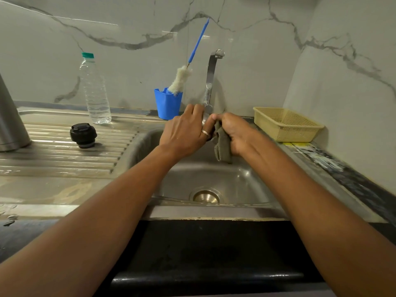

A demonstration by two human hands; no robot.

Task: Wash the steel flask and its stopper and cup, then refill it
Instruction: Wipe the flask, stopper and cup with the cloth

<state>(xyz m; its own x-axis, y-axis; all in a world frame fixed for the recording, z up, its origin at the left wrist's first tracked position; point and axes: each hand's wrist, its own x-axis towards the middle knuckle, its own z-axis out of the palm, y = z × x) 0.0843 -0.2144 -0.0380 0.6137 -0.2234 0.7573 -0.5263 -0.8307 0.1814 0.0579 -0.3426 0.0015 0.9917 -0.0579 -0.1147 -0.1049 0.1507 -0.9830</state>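
Over the sink basin (246, 185), my left hand (184, 133) curls round a small steel cup (205, 120), mostly hidden behind its fingers. My right hand (235, 133) grips a grey-green scrub cloth (222, 146) and presses it against the cup, just under the tap (211, 82). The black stopper (83, 135) stands on the ribbed drainboard (64, 155) to the left. The steel flask (10, 123) stands upright at the far left edge, partly cut off by the frame.
A clear plastic water bottle (95, 91) with a green cap stands behind the drainboard. A blue holder (168, 103) with a long blue-handled bottle brush (182, 79) sits beside the tap. A cream mesh basket (287, 124) rests on the right counter.
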